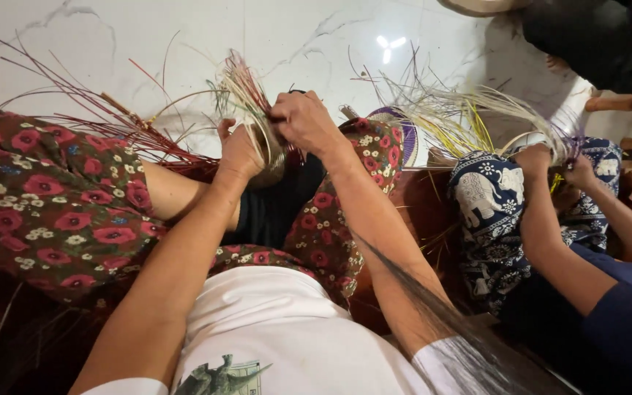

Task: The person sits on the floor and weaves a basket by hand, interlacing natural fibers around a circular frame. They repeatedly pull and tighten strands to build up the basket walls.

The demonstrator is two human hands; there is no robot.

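My left hand [239, 150] grips the side of a small, partly woven basket [268, 157] held above my knees. My right hand [305, 121] is closed on the pale and reddish straw strands [241, 88] that fan up from the basket's rim. Both hands touch the weaving, and the basket's body is mostly hidden behind them. My legs, in floral trousers [53, 212], frame it on both sides.
Loose red-brown reeds [111, 121] spread over the white marbled floor [111, 36] at left. At right another person's hands [550, 157] work a second bundle of yellow-green strands [462, 117] over elephant-print trousers [488, 205]. A purple woven piece [402, 128] lies between us.
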